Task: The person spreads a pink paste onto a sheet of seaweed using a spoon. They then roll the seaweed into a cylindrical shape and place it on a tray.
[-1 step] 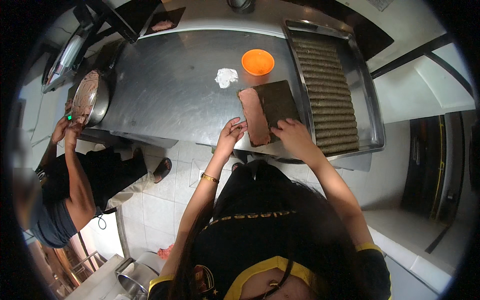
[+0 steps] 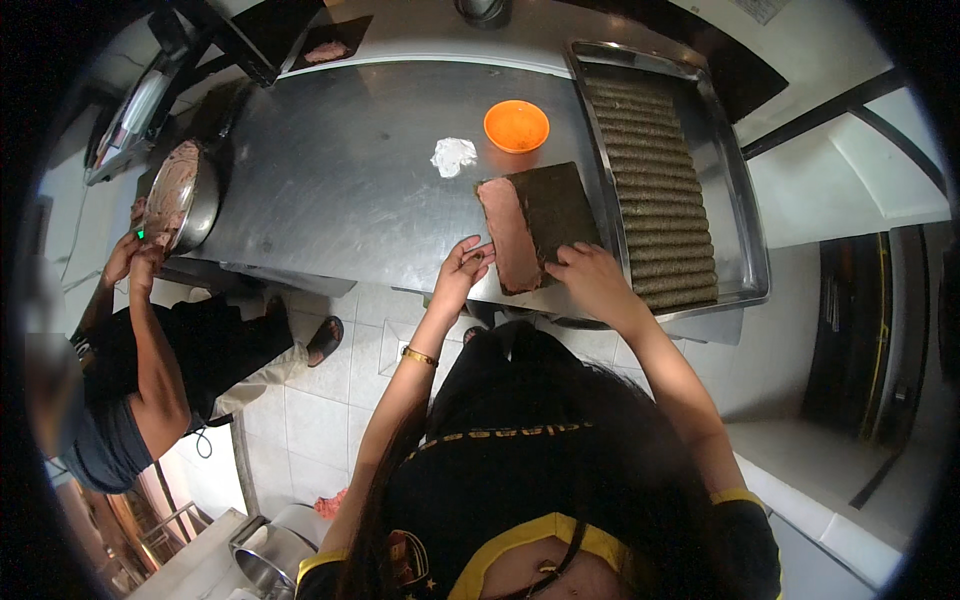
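A dark green seaweed sheet [image 2: 562,207] lies flat on the steel table in front of me. Pink meat paste [image 2: 512,232] covers its left part in a long band. My left hand [image 2: 463,272] is beside the near left edge of the band, fingers apart and fingertips close to the paste. Over the sheet's near right part, my right hand [image 2: 592,277] has its bent fingers apart. Their tips rest on the seaweed near the band's edge, and the hand hides that corner.
To the right, a metal tray [image 2: 742,240] holds a column of seaweed rolls [image 2: 660,190]. Beyond the sheet are an orange bowl [image 2: 516,127] and a crumpled white piece [image 2: 453,157]. At far left, a co-worker's hands [image 2: 135,257] touch a metal bowl [image 2: 203,205] of pink paste.
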`<state>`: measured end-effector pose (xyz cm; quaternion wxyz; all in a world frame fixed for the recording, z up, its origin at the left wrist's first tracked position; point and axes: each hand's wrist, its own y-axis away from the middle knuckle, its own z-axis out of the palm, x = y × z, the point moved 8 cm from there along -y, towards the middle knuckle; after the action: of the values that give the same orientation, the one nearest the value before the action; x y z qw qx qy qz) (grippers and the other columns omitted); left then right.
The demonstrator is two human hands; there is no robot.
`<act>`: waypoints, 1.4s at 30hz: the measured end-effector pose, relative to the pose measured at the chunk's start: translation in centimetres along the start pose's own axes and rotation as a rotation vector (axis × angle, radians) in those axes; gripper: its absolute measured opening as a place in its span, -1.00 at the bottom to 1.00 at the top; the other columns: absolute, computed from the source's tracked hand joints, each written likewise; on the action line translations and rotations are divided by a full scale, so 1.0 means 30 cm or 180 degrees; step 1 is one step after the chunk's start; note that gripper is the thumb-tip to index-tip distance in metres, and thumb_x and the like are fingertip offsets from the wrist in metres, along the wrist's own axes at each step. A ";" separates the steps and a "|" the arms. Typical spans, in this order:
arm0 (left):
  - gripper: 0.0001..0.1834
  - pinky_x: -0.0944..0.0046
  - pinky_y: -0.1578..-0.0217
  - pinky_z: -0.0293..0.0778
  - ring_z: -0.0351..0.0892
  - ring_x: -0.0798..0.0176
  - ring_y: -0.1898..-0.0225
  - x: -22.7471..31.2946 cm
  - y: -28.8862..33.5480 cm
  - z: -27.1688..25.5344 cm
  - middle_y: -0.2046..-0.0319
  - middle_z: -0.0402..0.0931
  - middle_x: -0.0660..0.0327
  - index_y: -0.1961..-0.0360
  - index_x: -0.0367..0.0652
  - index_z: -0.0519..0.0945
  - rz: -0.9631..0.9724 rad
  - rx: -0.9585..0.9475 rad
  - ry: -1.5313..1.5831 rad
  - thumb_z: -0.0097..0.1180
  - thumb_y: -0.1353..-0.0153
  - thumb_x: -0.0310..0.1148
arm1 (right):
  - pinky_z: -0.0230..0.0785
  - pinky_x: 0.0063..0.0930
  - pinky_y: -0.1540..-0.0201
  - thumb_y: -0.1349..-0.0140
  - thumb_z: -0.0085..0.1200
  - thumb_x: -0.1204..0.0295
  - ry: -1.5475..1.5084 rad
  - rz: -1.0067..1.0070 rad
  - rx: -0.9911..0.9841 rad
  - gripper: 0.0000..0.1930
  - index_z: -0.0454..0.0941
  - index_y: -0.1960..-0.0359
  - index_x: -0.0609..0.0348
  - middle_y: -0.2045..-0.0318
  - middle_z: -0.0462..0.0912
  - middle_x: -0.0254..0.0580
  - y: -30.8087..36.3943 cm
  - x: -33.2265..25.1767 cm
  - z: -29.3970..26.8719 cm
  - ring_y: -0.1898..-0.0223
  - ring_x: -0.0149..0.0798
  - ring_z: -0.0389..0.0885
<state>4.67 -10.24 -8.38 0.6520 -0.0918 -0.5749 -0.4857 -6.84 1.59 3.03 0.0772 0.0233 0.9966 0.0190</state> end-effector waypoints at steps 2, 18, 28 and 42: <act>-0.56 0.36 -0.07 0.29 0.37 0.22 -0.10 0.001 -0.007 -0.001 -0.07 0.36 0.07 -0.20 -0.26 0.14 0.0006 0.0027 0.0040 -0.24 -0.30 -0.43 | 0.35 -0.30 0.10 -0.02 -0.10 0.46 -0.0139 0.0016 -0.0061 -0.76 0.61 0.30 0.09 0.35 0.49 -0.20 0.020 0.015 -0.026 0.18 -0.17 0.48; -0.59 0.35 0.00 0.40 0.43 0.21 -0.02 0.038 -0.109 -0.016 -0.06 0.36 0.01 -0.16 -0.17 0.15 0.0165 0.0166 0.1007 -0.28 -0.35 -0.24 | 0.34 -0.35 0.18 -0.09 -0.04 0.39 0.0659 -0.0167 0.0781 -0.81 0.58 0.29 0.09 0.38 0.48 -0.31 -0.211 0.098 -0.022 0.25 -0.27 0.47; -0.55 0.38 0.03 0.36 0.45 0.24 0.01 0.046 -0.130 -0.033 -0.04 0.38 0.04 -0.15 -0.22 0.18 0.0359 0.0144 0.0498 -0.26 -0.34 -0.18 | 0.39 -0.28 0.21 -0.08 -0.01 0.50 0.0011 0.0038 0.1481 -0.73 0.57 0.15 0.08 0.23 0.54 -0.26 -0.339 0.206 -0.084 0.18 -0.19 0.53; -0.62 0.36 -0.01 0.32 0.42 0.26 0.01 0.004 -0.144 -0.048 0.00 0.38 0.08 -0.14 -0.28 0.19 0.0824 -0.0098 0.0166 -0.35 -0.37 -0.32 | 0.34 -0.57 0.46 -0.22 -0.09 0.58 -0.3621 0.2000 0.1131 -0.73 0.54 0.06 0.20 0.41 0.61 -0.20 -0.047 0.416 0.363 0.53 -0.46 0.46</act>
<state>2.42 -13.48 -10.65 0.7225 -0.1626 -0.5336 -0.4084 -17.54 1.16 -9.69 0.5758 0.3308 0.7346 -0.1389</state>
